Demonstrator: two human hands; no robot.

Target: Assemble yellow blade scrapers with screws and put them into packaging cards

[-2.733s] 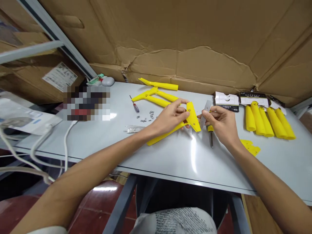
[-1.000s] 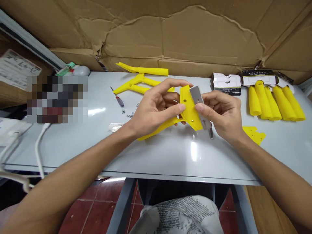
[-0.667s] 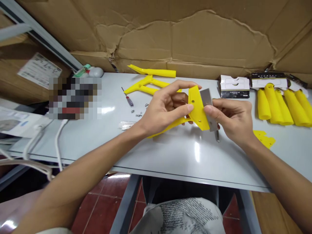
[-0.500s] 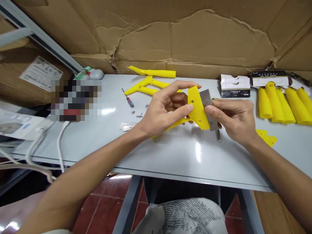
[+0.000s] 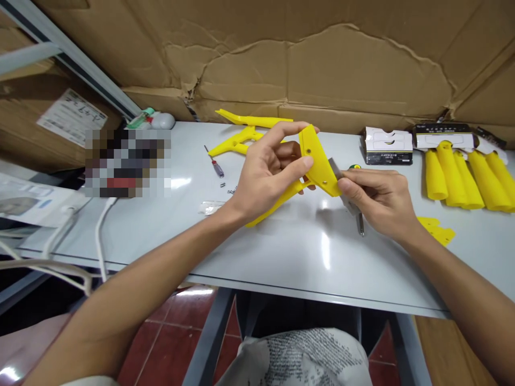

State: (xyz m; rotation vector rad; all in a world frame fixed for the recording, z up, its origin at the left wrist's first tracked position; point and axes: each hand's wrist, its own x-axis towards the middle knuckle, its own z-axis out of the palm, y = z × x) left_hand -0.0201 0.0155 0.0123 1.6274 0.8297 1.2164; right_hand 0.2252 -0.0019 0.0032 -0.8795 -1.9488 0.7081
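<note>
My left hand (image 5: 267, 171) grips a yellow plastic scraper (image 5: 318, 163) by its wide, flat head, thumb on the near face and fingers behind. Two small screw holes or screws show on that face, and the long handle slants down to the left under my wrist. Pinched between thumb and fingers of my right hand (image 5: 378, 201) is a flat grey metal blade (image 5: 349, 201). Its upper end meets the right edge of the scraper head; whether it sits inside a slot I cannot tell. A screwdriver with a green-yellow handle end (image 5: 354, 167) lies partly hidden behind my right hand.
More yellow scraper parts (image 5: 233, 142), a small screwdriver (image 5: 217, 167) and loose screws lie behind my left hand. Yellow handles (image 5: 458, 177) and a black-white box (image 5: 388, 146) stand back right. Yellow flat pieces (image 5: 438, 231) rest beside my right wrist. Cardboard (image 5: 322, 69) walls the back.
The scraper head has shifted left and up in my left hand. The blade has tilted and moved lower, with less of it showing beside the head.
</note>
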